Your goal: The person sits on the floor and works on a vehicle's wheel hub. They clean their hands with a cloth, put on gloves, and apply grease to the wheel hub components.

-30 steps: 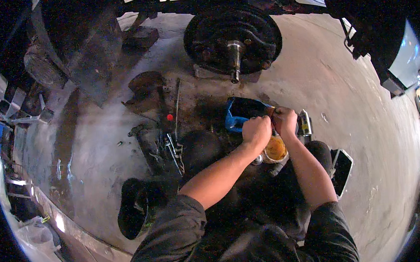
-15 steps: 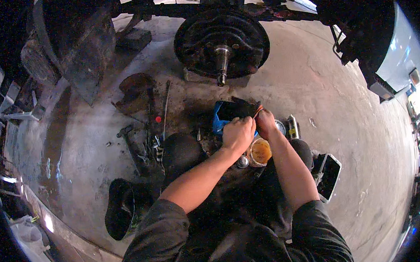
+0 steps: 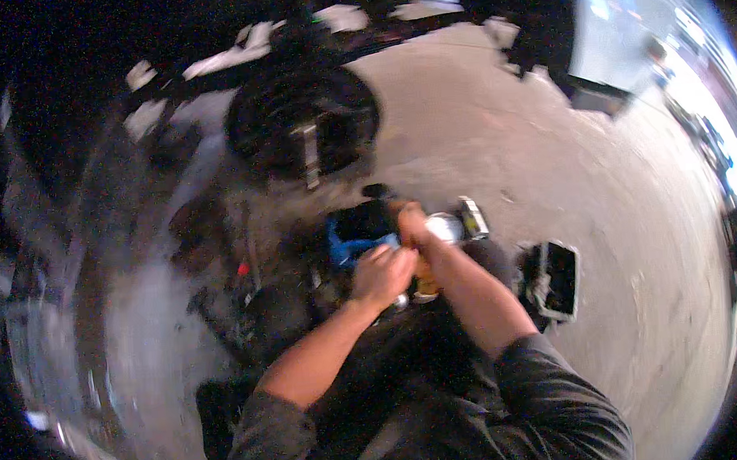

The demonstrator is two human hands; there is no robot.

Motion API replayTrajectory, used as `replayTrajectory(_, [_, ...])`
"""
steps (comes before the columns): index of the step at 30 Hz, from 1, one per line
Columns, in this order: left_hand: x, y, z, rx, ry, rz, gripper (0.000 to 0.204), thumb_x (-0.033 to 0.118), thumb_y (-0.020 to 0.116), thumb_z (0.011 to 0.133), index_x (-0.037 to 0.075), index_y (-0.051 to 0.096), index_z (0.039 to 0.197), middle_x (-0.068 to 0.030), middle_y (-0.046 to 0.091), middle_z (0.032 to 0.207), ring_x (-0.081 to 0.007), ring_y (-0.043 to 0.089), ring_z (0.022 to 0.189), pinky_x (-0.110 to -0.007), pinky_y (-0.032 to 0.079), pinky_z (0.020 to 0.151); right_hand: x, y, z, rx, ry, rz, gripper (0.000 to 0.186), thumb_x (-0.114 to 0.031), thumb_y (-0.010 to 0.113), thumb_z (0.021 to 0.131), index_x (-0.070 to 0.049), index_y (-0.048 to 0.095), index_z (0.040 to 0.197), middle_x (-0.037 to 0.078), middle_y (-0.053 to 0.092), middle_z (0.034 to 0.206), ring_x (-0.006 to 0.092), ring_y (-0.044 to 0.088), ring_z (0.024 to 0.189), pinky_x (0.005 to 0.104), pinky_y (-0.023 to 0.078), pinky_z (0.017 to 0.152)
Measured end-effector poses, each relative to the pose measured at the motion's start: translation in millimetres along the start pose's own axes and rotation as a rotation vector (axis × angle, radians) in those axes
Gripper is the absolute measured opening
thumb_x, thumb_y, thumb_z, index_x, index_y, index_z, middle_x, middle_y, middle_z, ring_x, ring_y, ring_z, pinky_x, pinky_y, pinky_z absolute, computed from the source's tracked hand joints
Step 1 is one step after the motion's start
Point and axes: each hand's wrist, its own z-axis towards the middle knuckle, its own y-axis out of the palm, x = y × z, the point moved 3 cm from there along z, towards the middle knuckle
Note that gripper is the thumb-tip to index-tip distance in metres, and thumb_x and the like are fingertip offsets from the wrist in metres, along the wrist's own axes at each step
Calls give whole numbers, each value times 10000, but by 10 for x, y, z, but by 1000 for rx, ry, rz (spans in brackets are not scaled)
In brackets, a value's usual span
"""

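The picture is smeared by motion. My left hand [image 3: 383, 272] is curled over the top of a small amber jar [image 3: 426, 287] that rests on my lap. My right hand [image 3: 412, 224] is just beyond it, touching the left hand, at the edge of a blue tub [image 3: 348, 241] with dark contents. The blur hides whether the right fingers pinch anything. A round metal tin [image 3: 445, 226] sits right of the hands. Ahead stands a dark wheel hub [image 3: 301, 127] with a stub axle pointing toward me.
A black rectangular tray [image 3: 559, 280] lies on the concrete floor [image 3: 599, 176] to my right. Hand tools and dark parts [image 3: 219, 238] are scattered on the left. A dark shoe or boot [image 3: 215, 409] shows at lower left. A vehicle's dark underside spans the top.
My head has swung, so the hub and floor slid across the view and everything blurred. Both hands stay together at the jar and blue tub.
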Motion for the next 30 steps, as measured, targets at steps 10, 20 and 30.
replayTrajectory(10, [144, -94, -16, -163, 62, 33, 262, 124, 654, 853, 70, 510, 641, -115, 565, 640, -324, 542, 605, -447, 432, 558, -852, 157, 329, 169, -233, 451, 482, -182, 676, 849, -71, 495, 1281, 99, 555, 1263, 250, 567, 1153, 432, 508, 871])
replayTrajectory(20, [390, -65, -184, -182, -42, -62, 223, 96, 659, 831, 32, 507, 681, -133, 515, 665, -339, 528, 674, -453, 416, 617, -592, -410, 258, 272, 40, 1061, 631, -318, 731, 850, -101, 475, 1384, 73, 580, 1202, 249, 583, 978, 426, 519, 866])
replayTrajectory(30, [-50, -160, -150, -60, -914, -574, 294, 276, 608, 967, -14, 618, 1012, -27, 597, 937, -120, 494, 875, -287, 409, 808, -1075, -1313, 154, -127, 354, 1974, 629, -573, 567, 884, -101, 571, 1300, 122, 557, 1271, 265, 515, 1093, 438, 415, 970])
